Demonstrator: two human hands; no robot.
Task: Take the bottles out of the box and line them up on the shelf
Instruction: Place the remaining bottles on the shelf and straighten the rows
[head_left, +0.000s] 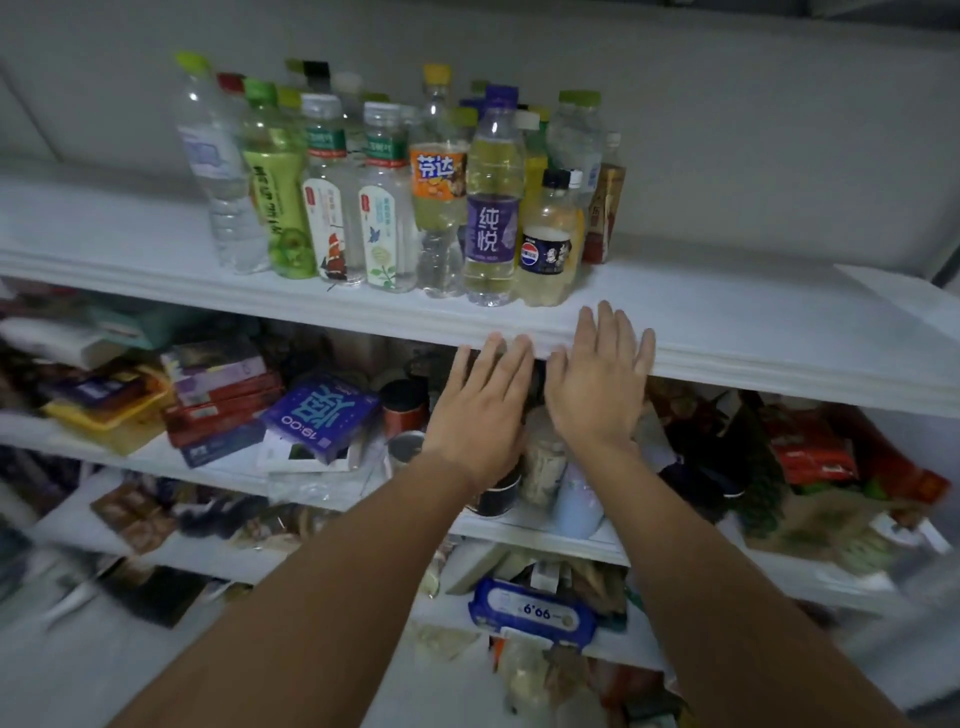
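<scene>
Near: I hold my left hand (480, 410) and right hand (597, 384) side by side, fingers straight and slightly spread, gripping nothing. Their tips are at the front lip of the shelf (727, 322), probably idle between placements. Far: the bottles (395, 197) stand upright in packed rows left of centre, labels forward, leaving bare shelf on the right for more; no box is in view.
</scene>
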